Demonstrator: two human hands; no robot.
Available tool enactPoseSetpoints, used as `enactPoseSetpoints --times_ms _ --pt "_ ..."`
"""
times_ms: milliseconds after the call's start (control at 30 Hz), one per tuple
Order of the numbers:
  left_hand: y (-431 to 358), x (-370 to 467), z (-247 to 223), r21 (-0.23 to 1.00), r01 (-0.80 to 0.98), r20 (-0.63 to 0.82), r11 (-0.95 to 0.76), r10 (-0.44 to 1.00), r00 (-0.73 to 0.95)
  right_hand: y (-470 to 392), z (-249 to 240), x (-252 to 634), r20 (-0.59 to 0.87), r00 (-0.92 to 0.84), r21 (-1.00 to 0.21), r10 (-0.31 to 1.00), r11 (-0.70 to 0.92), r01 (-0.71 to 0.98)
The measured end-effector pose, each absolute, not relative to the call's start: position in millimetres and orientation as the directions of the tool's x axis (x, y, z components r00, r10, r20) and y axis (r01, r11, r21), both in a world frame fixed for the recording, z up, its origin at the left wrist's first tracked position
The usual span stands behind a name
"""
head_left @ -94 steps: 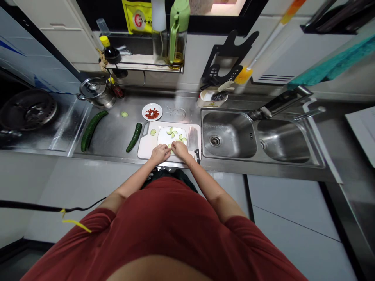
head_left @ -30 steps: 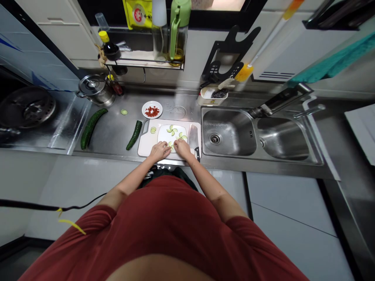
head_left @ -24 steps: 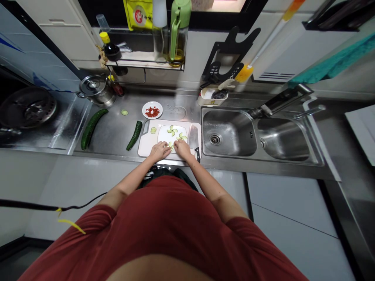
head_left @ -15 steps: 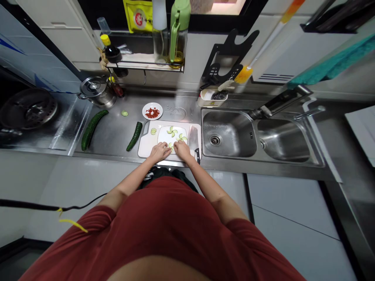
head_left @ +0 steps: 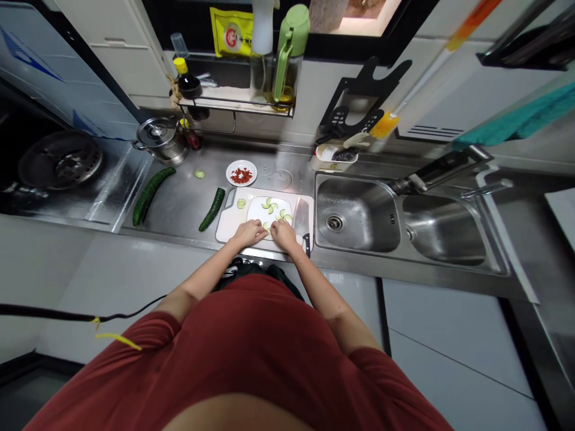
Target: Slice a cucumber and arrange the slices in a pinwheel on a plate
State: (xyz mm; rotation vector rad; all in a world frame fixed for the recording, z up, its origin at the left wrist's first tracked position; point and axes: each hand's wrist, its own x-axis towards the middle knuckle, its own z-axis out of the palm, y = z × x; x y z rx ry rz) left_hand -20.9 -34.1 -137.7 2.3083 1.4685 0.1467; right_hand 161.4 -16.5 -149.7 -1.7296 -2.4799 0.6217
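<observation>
A white square plate (head_left: pixel 256 206) lies on the cutting board (head_left: pixel 228 226), with pale green cucumber slices (head_left: pixel 270 206) fanned out in small groups on it. At the plate's near edge, my left hand (head_left: pixel 248 233) has its fingers closed, fingertips on a cucumber slice. Close beside it, my right hand (head_left: pixel 284 234) is curled with its fingers pinched at the same group of slices, which both hands partly hide. A knife (head_left: pixel 302 214) with a black handle lies on the board, right of the plate. Loose cucumber slices (head_left: pixel 241 203) rest on the board's left part.
Left of the board lie a cut cucumber (head_left: pixel 212 209) and a longer cucumber (head_left: pixel 151 194). Behind it stands a dish of chopped red pieces (head_left: pixel 241 173). A double sink (head_left: pixel 357 209) is on the right, a lidded pot (head_left: pixel 162 139) at the back left.
The whole view has shifted slightly, so the counter appears further right and a little lower. Both hands stay at the plate's near edge, with the fingers moving only slightly over the slices.
</observation>
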Motion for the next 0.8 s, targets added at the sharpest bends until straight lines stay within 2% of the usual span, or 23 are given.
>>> enactPoseSetpoints --times_ms 300,467,633,800 --pt "-32.7 -18.0 -130.6 0.379 0.853 -0.162 -0.358 0.882 0.442 -18.0 -150.2 163.8 -0.170 -0.356 -0.386 0.919 0.270 0.882" --pt "-32.4 -15.0 -128.8 0.427 0.857 -0.175 -0.289 0.903 0.392 -20.3 -151.0 164.1 -0.139 -0.343 -0.428 0.929 0.256 0.867" --pt "-26.1 -18.7 -133.0 0.489 0.867 -0.125 -0.099 0.975 0.182 -20.8 -150.6 166.3 -0.068 -0.319 -0.476 0.945 0.250 0.843" --pt "-6.7 -38.7 -138.9 0.483 0.847 -0.070 0.222 0.974 -0.215 -20.8 -148.6 169.8 -0.057 -0.307 -0.512 0.950 0.236 0.826"
